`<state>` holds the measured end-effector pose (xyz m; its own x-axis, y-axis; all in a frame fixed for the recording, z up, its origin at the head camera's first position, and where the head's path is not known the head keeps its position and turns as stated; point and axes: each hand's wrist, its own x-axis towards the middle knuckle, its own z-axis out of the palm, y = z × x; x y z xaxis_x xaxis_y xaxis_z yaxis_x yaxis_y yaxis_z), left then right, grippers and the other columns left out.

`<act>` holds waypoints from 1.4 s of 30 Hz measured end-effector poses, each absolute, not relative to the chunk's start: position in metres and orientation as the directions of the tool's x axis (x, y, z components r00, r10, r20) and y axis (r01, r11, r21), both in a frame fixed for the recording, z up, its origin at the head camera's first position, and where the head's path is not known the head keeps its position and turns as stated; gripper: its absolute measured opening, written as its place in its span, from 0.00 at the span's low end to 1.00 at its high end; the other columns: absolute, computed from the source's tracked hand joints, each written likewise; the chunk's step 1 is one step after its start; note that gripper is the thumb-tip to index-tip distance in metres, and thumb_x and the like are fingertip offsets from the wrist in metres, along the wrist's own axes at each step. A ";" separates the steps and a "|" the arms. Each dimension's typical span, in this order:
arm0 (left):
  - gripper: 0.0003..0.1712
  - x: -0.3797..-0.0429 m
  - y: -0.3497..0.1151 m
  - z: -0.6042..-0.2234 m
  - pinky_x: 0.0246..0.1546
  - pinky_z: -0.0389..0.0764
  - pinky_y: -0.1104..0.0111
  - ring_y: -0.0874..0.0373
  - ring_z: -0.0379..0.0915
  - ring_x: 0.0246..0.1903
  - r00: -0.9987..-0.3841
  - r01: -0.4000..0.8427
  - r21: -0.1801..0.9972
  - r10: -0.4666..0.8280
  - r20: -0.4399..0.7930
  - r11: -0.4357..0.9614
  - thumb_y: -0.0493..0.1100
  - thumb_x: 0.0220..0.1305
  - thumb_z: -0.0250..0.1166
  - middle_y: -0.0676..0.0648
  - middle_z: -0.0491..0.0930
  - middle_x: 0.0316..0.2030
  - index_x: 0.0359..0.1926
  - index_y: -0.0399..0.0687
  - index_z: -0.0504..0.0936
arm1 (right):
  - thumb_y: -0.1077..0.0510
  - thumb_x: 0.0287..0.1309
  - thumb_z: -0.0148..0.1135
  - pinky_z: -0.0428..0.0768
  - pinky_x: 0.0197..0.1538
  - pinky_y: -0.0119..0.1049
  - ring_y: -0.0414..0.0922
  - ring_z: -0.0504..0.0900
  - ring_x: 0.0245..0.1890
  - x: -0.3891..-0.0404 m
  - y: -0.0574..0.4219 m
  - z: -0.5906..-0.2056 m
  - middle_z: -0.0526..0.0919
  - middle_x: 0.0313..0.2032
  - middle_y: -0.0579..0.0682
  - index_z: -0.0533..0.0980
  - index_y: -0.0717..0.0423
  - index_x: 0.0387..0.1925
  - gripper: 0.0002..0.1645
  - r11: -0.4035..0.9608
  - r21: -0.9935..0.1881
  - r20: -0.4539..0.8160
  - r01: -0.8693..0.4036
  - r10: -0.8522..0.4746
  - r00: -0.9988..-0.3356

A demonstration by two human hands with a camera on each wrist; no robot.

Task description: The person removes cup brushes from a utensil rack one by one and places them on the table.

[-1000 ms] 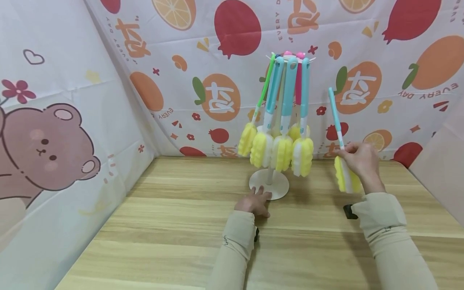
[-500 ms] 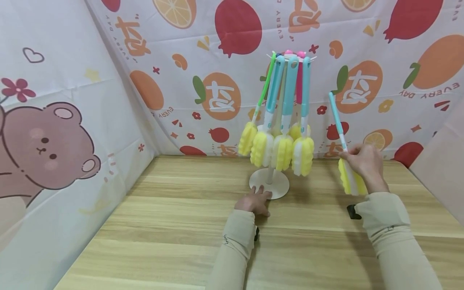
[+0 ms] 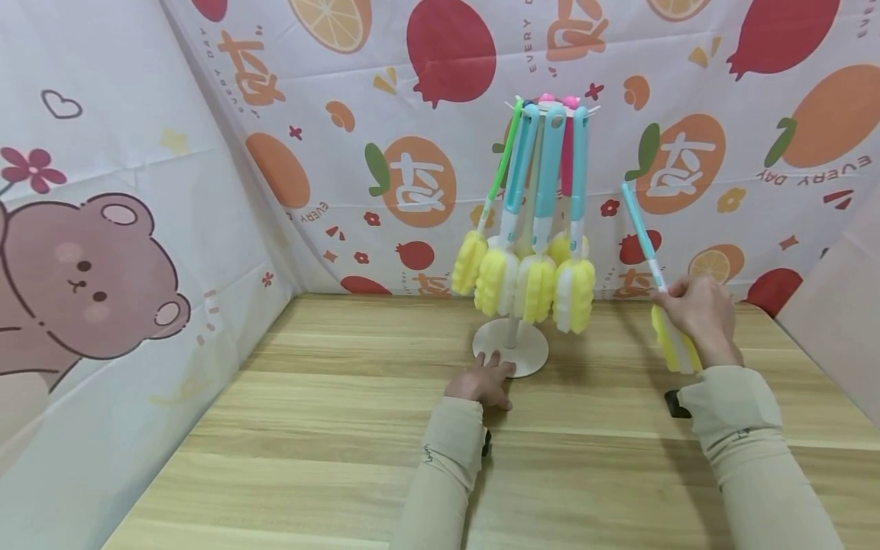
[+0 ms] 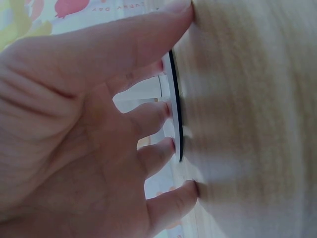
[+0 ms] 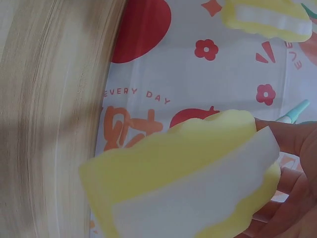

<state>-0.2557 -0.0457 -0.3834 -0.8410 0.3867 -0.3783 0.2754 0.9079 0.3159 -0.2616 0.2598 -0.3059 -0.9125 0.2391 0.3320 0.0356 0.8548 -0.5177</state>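
With transfer seemingly in hand, the right hand (image 3: 703, 312) pinches 1 brush (image 3: 643, 237), the left hand's (image 3: 481, 382) spread fingers touch the base (image 3: 528, 355), and placement likely needs steadiness.

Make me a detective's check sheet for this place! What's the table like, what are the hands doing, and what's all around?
Surface: wooden table with pale, streaky grain.
Job's things: white stand with hanging sponge brushes; one separate brush, light-blue handle up, yellow-and-white sponge down.
Clutter: nothing seen.
Hands: left hand rests partly on the stand's round base; right hand grips the separate brush.
Cables: nothing seen.
Surroundings: fruit-print cloth behind, bear-print cloth at left.
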 end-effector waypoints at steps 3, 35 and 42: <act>0.40 -0.256 -0.046 -0.384 0.57 0.58 0.45 0.49 0.31 0.65 -0.840 0.276 0.315 0.387 -0.379 0.908 0.49 0.53 0.65 0.47 0.42 0.69 0.66 0.59 0.58 | 0.49 0.53 0.61 0.65 0.22 0.41 0.53 0.70 0.24 -0.261 0.261 -0.306 0.77 0.22 0.58 0.78 0.66 0.26 0.20 0.856 -0.515 0.333 0.034 0.236 -0.913; 0.39 -0.256 -0.045 -0.383 0.57 0.57 0.45 0.49 0.31 0.65 -0.839 0.271 0.320 0.386 -0.384 0.908 0.48 0.53 0.65 0.47 0.42 0.69 0.66 0.60 0.58 | 0.52 0.50 0.60 0.67 0.16 0.39 0.53 0.70 0.22 -0.259 0.282 -0.320 0.74 0.22 0.60 0.75 0.65 0.24 0.17 0.884 -0.454 0.247 0.112 0.246 -0.937; 0.40 -0.256 -0.045 -0.383 0.56 0.58 0.43 0.49 0.31 0.65 -0.839 0.279 0.309 0.387 -0.382 0.909 0.49 0.54 0.65 0.47 0.42 0.69 0.66 0.60 0.58 | 0.53 0.51 0.59 0.66 0.16 0.39 0.51 0.69 0.21 -0.260 0.285 -0.323 0.74 0.21 0.59 0.75 0.67 0.27 0.17 0.880 -0.455 0.218 0.133 0.256 -0.942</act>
